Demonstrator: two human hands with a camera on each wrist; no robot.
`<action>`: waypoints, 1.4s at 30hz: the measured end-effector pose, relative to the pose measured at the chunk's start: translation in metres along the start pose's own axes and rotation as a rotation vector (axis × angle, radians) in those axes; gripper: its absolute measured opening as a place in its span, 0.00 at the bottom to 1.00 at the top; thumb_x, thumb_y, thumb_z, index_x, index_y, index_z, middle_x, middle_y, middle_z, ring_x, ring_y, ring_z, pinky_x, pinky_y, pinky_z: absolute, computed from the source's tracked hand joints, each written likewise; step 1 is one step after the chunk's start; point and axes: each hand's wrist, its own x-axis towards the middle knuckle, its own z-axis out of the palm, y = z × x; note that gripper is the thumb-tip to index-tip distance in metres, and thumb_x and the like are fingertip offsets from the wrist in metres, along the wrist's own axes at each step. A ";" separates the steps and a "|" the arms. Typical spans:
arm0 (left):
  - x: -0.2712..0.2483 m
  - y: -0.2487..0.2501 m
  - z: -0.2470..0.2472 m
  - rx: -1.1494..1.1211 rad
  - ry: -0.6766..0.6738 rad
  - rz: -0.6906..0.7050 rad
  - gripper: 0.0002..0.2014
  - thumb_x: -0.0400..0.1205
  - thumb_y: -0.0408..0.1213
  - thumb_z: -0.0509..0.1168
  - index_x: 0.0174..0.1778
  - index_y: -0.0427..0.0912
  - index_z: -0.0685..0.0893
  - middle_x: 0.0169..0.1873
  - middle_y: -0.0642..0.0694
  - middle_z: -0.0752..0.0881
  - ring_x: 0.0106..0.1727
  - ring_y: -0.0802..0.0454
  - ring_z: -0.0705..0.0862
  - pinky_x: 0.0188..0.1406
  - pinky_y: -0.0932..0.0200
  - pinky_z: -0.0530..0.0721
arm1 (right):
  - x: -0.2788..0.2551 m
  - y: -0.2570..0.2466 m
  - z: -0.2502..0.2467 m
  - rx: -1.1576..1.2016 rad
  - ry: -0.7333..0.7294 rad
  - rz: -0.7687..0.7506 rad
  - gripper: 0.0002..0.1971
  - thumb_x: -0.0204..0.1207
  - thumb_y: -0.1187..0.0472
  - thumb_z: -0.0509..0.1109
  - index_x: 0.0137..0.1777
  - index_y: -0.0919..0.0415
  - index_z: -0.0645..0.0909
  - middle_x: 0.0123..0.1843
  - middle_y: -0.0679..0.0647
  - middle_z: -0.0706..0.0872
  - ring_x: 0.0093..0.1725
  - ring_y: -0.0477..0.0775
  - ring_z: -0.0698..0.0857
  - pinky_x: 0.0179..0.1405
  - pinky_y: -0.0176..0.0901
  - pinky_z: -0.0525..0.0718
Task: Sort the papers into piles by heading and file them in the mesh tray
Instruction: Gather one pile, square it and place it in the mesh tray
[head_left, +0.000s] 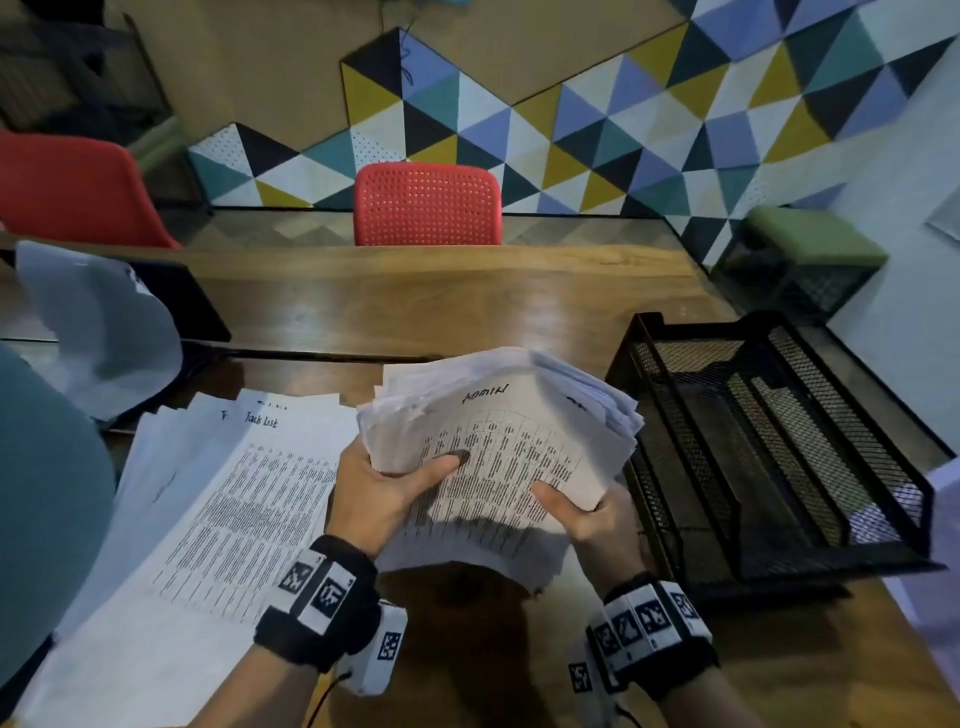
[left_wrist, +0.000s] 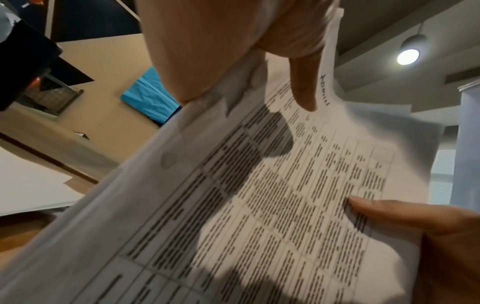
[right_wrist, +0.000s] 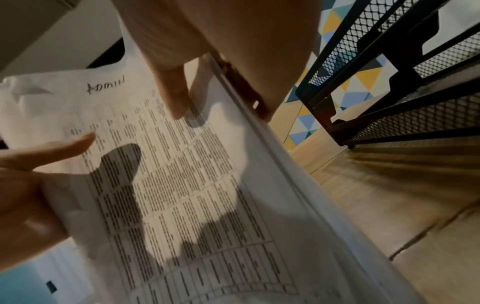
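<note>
Both hands hold a thick, ragged stack of papers (head_left: 498, 457) above the wooden table; its top sheet is a printed table headed "Admin" in handwriting. My left hand (head_left: 384, 493) grips the stack's left edge, thumb on top. My right hand (head_left: 582, 514) grips the near right corner, thumb on top. The same stack (left_wrist: 272, 205) fills the left wrist view, and the stack (right_wrist: 182, 185) with its heading shows in the right wrist view. A fanned pile headed "Task List" (head_left: 218, 509) lies on the table to the left. The black mesh tray (head_left: 779, 561) stands just right of the stack; its tiers look bare.
A red perforated chair (head_left: 427, 203) stands across the table, another red chair (head_left: 72, 187) at far left. A pale cap (head_left: 104, 332) and a dark flat object lie at the left. A green stool (head_left: 810, 244) stands at the right, beside the patterned wall.
</note>
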 end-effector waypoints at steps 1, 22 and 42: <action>0.000 -0.002 0.001 -0.002 0.011 -0.011 0.27 0.61 0.46 0.86 0.53 0.38 0.90 0.46 0.43 0.94 0.51 0.45 0.93 0.48 0.50 0.91 | 0.000 0.002 0.000 -0.005 -0.002 -0.005 0.12 0.72 0.73 0.76 0.54 0.61 0.87 0.50 0.51 0.93 0.52 0.52 0.91 0.50 0.46 0.89; 0.015 -0.014 0.004 -0.648 -0.033 -0.326 0.26 0.81 0.35 0.67 0.77 0.40 0.74 0.71 0.37 0.83 0.72 0.41 0.82 0.68 0.41 0.82 | -0.007 0.060 -0.025 0.525 0.090 0.660 0.31 0.65 0.45 0.81 0.63 0.66 0.84 0.63 0.71 0.85 0.63 0.71 0.84 0.66 0.61 0.80; 0.029 -0.052 -0.045 -0.064 0.121 -0.276 0.21 0.70 0.30 0.80 0.59 0.33 0.88 0.52 0.40 0.93 0.56 0.43 0.91 0.55 0.49 0.90 | 0.008 0.008 -0.033 0.161 0.130 -0.078 0.15 0.61 0.54 0.84 0.46 0.59 0.91 0.44 0.54 0.93 0.46 0.55 0.91 0.47 0.48 0.89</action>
